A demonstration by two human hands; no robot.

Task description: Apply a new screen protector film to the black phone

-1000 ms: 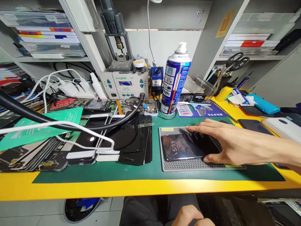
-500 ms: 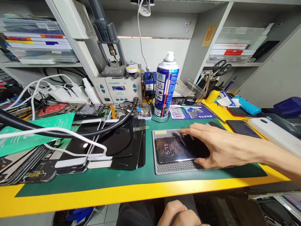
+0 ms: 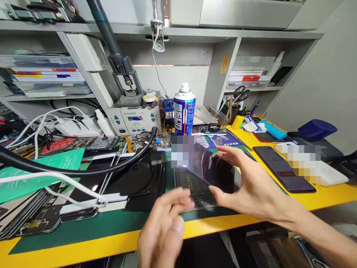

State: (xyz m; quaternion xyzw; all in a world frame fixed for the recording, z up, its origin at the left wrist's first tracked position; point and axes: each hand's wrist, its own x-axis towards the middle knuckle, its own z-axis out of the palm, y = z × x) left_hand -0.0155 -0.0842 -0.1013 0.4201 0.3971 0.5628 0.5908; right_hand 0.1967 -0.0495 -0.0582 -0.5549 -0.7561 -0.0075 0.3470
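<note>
A dark smartphone (image 3: 213, 169) is held up and tilted in my right hand (image 3: 248, 182), thumb along its near edge and fingers along the far one. Below it lies a grey perforated pad (image 3: 205, 201) on the green mat (image 3: 117, 223). My left hand (image 3: 167, 219) is raised in front of the pad, to the left of the phone and apart from it, its fingers stretched out and slightly blurred. Part of the phone's left end is hidden by a pixelated patch.
Black glass panels and phones (image 3: 131, 175) lie on the left under a black hose (image 3: 83, 160) and white cables. Behind the pad stands a blue spray can (image 3: 184, 111), with a soldering station (image 3: 135, 119) further left. Another dark phone (image 3: 284, 169) rests at right.
My right hand has lifted the phone off the pad and tilted it. My left hand has risen from below the table edge and unfolded. The view has tipped upward.
</note>
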